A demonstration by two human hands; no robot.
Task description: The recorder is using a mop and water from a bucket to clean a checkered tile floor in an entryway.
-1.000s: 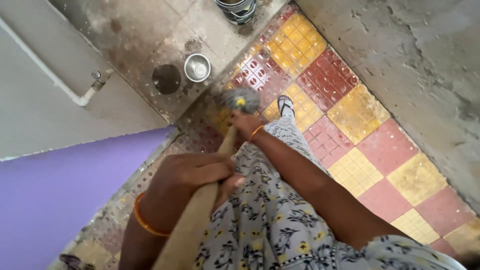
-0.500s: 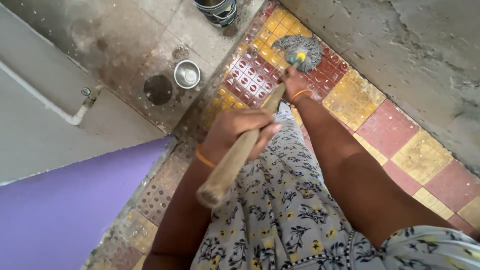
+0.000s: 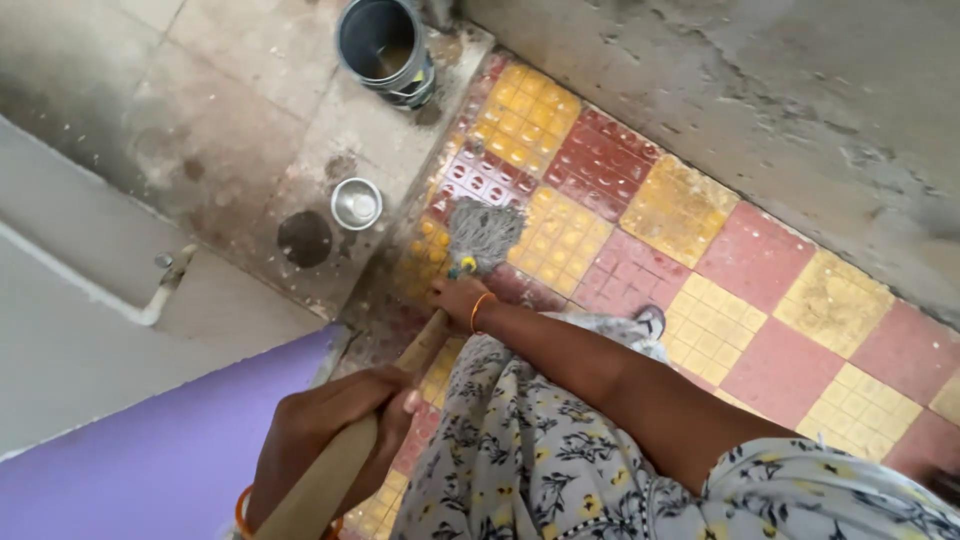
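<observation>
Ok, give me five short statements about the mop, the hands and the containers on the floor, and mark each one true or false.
1. Both hands grip the wooden mop handle. True: the left hand holds the upper end, the right hand holds it low, near the mop head.
2. The mop head rests on the bare grey concrete. False: it lies on the yellow and red tiled floor.
3. A small steel bowl stands on the concrete beside the tiles. True.
4. The dark bucket lies tipped on its side. False: it stands upright, its opening facing up.
5. The right wrist is bare. False: it wears an orange bangle.
</observation>
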